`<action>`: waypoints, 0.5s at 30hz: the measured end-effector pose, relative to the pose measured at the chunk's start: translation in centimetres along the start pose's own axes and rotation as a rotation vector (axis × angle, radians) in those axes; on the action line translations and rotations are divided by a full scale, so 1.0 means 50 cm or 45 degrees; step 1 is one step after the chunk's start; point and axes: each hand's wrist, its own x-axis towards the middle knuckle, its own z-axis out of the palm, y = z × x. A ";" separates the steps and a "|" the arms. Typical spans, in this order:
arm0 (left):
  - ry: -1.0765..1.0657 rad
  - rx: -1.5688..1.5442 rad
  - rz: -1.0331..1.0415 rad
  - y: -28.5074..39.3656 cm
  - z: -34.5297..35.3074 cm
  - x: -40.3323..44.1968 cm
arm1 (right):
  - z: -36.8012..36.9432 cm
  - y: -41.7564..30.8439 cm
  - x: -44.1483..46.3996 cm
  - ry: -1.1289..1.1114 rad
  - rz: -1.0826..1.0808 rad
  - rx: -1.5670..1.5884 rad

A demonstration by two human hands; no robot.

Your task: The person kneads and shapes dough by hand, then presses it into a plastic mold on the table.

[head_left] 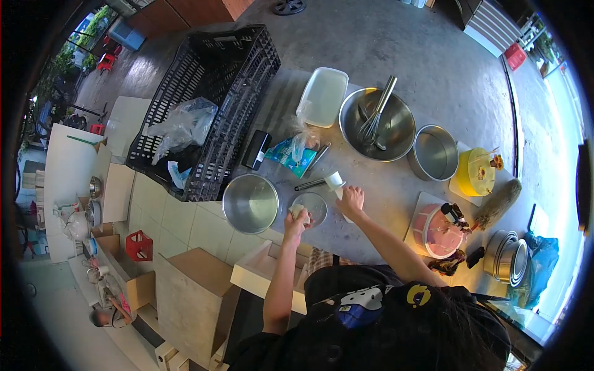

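Observation:
My left hand (295,226) is closed around a small whitish lump (299,211), whose kind I cannot make out. It is at the left side of a small clear bowl (317,206) on the grey table. My right hand (351,201) lies to the right of that bowl, fingers bent over a thin white piece (339,193), perhaps cloth or paper. Just above it are a white cup (335,180) and a dark-handled tool (310,184). A steel bowl (250,204) stands left of my left hand. Beyond lie a blue packet (289,159) and a black box (256,149).
A large black crate (207,105) fills the left. At the back are a white tray (324,96), a steel mixing bowl (396,139) with a whisk (375,122), and a round tin (435,153). Yellow (475,173) and pink (438,232) decorated cakes stand at right.

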 end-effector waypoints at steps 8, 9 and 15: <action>-0.134 -0.061 0.143 0.038 0.010 -0.053 | -0.072 0.023 -0.012 -0.441 0.200 1.358; -0.142 -0.059 0.143 0.045 0.016 -0.058 | -0.093 0.027 -0.027 -0.433 0.202 1.359; -0.212 -0.073 0.219 0.128 0.038 -0.077 | -0.146 0.110 -0.113 -0.441 0.048 1.183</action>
